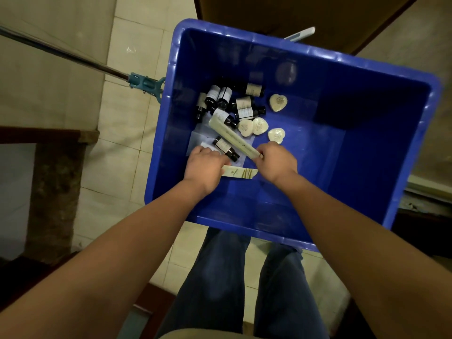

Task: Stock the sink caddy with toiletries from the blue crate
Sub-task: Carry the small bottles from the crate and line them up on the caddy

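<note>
Your right grip [276, 162] is clenched round the near end of the long pale tube [227, 134], fingers curled over it while the rest lies slanted across the crate floor. The tube looks light and soft-walled, so I would expect it to bend and droop if you lift it by the tip alone. Slide your hold toward its middle before raising it.

Your left grip [208, 165] has its fingers curled down, and one end of the flat cream packet [244, 172] disappears under it. I cannot tell whether you are pinching the packet or merely covering it. The packet looks thin and almost weightless, so take it by the edges. A small dark bottle [226, 149] lies just beside your left knuckles, on a pale sheet [198, 140].

Everything you need is inside the blue crate [293, 231], gathered in its left half. Beyond the tube there is a jumble of dark bottles [244, 104] lying on their sides, touching one another. They are likely rigid and smooth, so grasp each round the labelled body rather than the cap. To their right sit the heart-shaped soaps [278, 102], four of them, wrapped and probably slick. Pick them up flat between thumb and fingers.

The right half of the crate holds nothing I can see. The sink caddy is not in view. A mop handle [61, 53] slants in from the left and ends by the crate's rim.
</note>
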Available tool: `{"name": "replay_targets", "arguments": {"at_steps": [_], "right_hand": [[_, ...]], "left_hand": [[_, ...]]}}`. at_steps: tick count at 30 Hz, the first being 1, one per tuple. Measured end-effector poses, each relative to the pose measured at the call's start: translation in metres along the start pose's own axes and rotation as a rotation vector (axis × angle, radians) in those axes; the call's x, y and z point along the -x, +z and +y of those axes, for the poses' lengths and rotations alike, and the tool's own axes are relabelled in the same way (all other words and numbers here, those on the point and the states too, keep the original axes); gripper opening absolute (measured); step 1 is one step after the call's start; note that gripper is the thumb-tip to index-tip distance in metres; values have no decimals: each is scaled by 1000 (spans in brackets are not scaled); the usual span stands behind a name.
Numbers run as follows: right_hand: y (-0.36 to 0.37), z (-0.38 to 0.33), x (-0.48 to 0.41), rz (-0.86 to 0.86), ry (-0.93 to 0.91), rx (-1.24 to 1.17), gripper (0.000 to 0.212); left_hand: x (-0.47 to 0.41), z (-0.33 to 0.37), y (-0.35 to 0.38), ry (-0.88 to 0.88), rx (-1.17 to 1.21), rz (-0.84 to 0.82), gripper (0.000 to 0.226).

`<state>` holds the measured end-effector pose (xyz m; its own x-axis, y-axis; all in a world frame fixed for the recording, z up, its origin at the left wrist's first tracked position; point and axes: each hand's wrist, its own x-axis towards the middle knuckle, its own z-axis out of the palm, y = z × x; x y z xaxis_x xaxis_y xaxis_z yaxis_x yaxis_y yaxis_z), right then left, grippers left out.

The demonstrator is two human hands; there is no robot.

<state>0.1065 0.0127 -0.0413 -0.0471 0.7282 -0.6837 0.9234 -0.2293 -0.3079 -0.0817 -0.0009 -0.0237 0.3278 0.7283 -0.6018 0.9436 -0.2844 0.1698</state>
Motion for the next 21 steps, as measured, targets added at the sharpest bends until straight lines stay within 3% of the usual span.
{"name": "replay_targets", "arguments": {"at_steps": [9, 21], "right_hand": [[-90, 11, 69, 113, 104, -339, 26], [-204, 26, 162, 370, 117, -607, 7]], "left_hand": [[26, 49, -64, 82, 14, 133, 20], [47, 123, -185, 358, -48, 298, 23]]}}
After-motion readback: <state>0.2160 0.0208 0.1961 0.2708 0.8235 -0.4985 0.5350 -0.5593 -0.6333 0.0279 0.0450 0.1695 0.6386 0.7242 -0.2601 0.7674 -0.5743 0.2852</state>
